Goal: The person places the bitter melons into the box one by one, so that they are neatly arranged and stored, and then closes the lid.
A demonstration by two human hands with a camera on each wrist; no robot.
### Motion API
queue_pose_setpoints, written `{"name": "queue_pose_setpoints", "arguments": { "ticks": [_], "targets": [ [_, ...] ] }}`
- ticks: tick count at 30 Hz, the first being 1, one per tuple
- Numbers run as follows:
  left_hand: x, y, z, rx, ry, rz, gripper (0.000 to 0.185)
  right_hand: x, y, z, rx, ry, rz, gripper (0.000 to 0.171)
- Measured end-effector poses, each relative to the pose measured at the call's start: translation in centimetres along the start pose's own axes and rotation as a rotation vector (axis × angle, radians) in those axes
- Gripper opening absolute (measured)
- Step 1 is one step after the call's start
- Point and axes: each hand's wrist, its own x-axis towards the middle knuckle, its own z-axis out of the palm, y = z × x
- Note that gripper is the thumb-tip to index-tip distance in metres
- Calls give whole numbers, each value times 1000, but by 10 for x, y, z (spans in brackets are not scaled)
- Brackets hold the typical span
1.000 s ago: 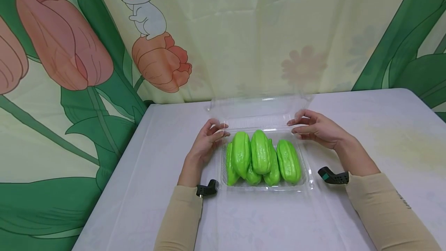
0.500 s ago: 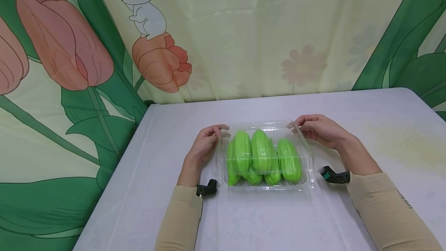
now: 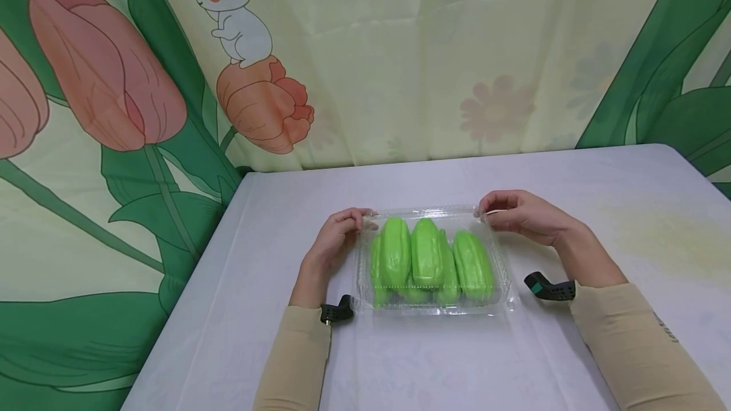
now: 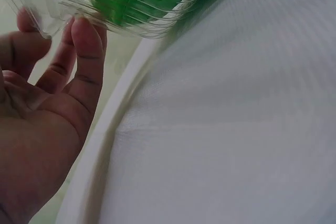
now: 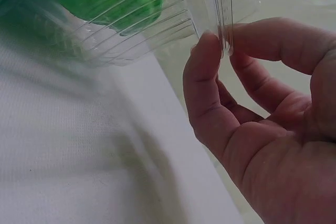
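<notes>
A clear plastic clamshell container (image 3: 434, 309) rests on the white table, its lid (image 3: 428, 211) lowered over the base. Inside lie several long, ridged, bright green fruits (image 3: 395, 252), some on top of others; their kind is not certain. At the far left corner my left hand (image 3: 338, 233) pinches the rim, the thumb against the ribbed wall in the left wrist view. My right hand (image 3: 522, 214) holds the far right corner; in the right wrist view its thumb and fingers (image 5: 205, 66) pinch the layered rim edges. Whether the front edge is latched cannot be seen.
A white cloth covers the table (image 3: 599, 208), whose back edge runs along a printed curtain (image 3: 388, 81) with tulips and a white animal figure. Black wrist-camera mounts (image 3: 548, 287) sit at both cuffs.
The lid, standing raised behind the base a second ago, has swung forward and down over the fruits. Both hands stay near the back corners, the right now pinching the rim.
</notes>
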Motion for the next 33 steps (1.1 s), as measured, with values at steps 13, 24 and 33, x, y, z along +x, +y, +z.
{"name": "queue_pose_setpoints", "arguments": {
  "ticks": [13,24,33],
  "targets": [
    [0,4,-3,58,-13,-11,21,0,-2,1,18,42,3,11],
    [-10,11,1,119,10,-54,46,4,0,-7,70,140,23,13],
    [-24,16,2,115,-28,-164,52,16,-5,-13,134,197,60,19]
  ]
}}
